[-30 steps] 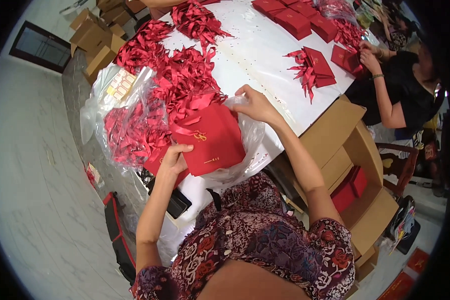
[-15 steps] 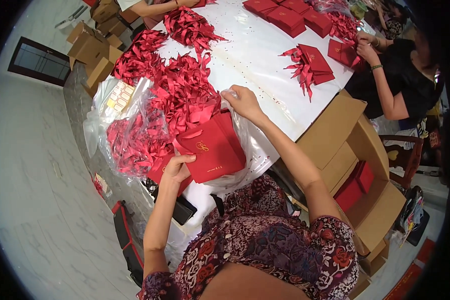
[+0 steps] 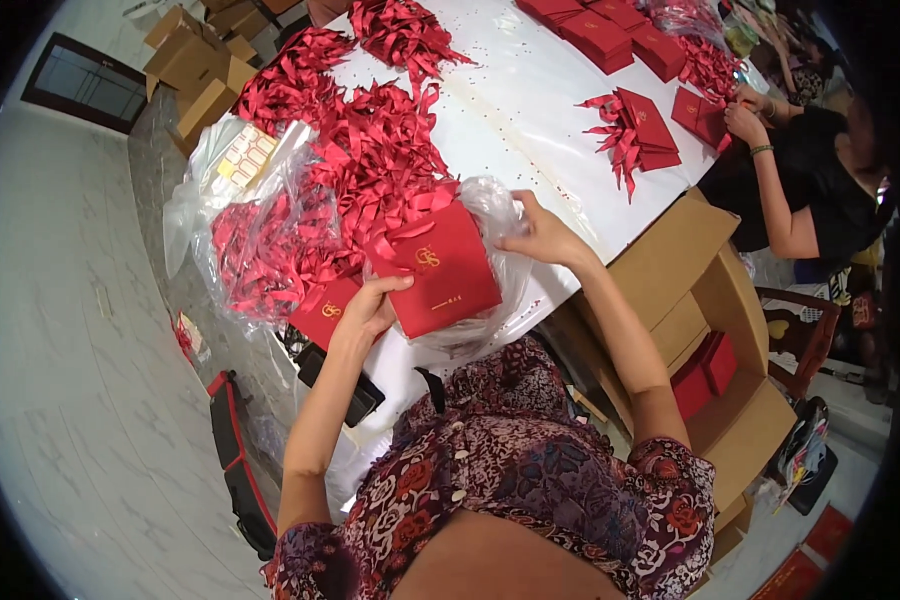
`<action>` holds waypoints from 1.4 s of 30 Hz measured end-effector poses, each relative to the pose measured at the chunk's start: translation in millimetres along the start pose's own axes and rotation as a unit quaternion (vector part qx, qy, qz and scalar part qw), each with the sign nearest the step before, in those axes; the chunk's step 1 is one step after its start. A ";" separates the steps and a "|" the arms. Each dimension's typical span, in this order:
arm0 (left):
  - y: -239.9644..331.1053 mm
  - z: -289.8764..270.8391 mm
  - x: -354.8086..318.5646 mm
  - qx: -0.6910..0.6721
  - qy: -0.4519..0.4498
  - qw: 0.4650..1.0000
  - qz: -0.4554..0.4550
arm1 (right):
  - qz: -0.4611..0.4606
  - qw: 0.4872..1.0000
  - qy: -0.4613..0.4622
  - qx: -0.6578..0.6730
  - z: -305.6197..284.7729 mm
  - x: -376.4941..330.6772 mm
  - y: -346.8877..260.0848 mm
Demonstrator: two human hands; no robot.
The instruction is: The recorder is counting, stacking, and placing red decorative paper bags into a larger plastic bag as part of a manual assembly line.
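Observation:
My left hand (image 3: 372, 308) is closed on the lower left edge of a stack of flat red gift bags (image 3: 452, 290) with gold print and a ribbon handle, the thumb on top. Crumpled clear plastic wrap (image 3: 500, 215) lies behind and to the right of the stack. At that wrap is my right hand (image 3: 545, 232), thumb and fingers apart in a curve; the fingertips touch or nearly touch the plastic. Another red gift bag (image 3: 322, 312) lies partly under my left hand. Beyond the stack spreads a big heap of red ribbons (image 3: 385, 140).
An open cardboard box (image 3: 705, 420) with red bags inside stands at my right. Stacked red bags (image 3: 600, 40) lie on the far white table (image 3: 515, 110). A co-worker's hands (image 3: 748, 115) hold a red bag at the far right. A black phone-like object (image 3: 363, 398) sits near the table edge.
My right hand has moved right and down and its pinch on the plastic's edge has loosened. The plastic now bunches beside the stack. The stack has tilted slightly and shifted right and up.

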State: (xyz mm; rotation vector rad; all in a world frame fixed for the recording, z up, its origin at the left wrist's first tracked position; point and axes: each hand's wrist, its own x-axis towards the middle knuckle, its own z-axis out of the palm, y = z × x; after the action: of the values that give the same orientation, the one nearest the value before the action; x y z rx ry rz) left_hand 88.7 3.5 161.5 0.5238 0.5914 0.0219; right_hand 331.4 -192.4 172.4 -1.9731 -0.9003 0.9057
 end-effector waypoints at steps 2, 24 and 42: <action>0.0 -0.9 2.7 0.017 -0.004 1.000 -0.001 | 0.027 0.999 -0.006 -0.024 2.8 -9.5 1.8; -3.7 -3.7 6.0 0.081 -0.012 0.996 0.020 | -0.341 0.872 0.291 -0.198 30.8 -56.9 -128.6; -38.8 -12.6 26.4 0.260 0.063 0.940 0.211 | -0.290 0.911 0.070 -0.286 89.0 0.3 -75.9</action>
State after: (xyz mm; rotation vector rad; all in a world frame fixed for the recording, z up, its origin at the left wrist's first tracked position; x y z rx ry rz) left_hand 99.0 -19.9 120.3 1.1670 0.6010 0.3157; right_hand 237.5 -127.0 196.6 -2.0028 -1.6845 0.1530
